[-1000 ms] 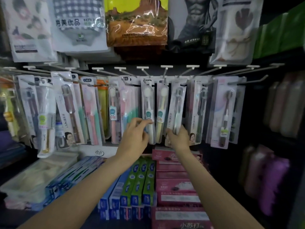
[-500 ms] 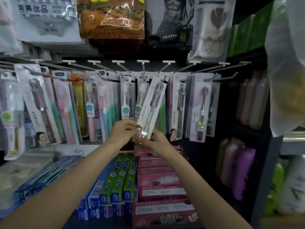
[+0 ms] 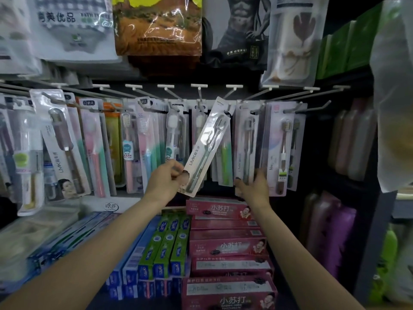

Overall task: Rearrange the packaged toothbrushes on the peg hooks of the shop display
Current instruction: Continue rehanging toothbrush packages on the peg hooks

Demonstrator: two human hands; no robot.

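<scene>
Left hand pinches the lower corner of a white carded toothbrush pack with a clear blister and grey brush. The pack is off its hook, tilted with its top leaning right, in front of the hanging row. Its hang-hole end sits near a grey metal peg hook. Held low, likely so the top stays free to steer onto a peg.

Right hand reaches to the neighbouring hanging white pack with a dark brush. Fingers curl round its bottom edge, apparently gripping it, probably to lift it off next.

Below, pink toothpaste cartons and green toothpaste cartons lie stacked on the shelf.
</scene>
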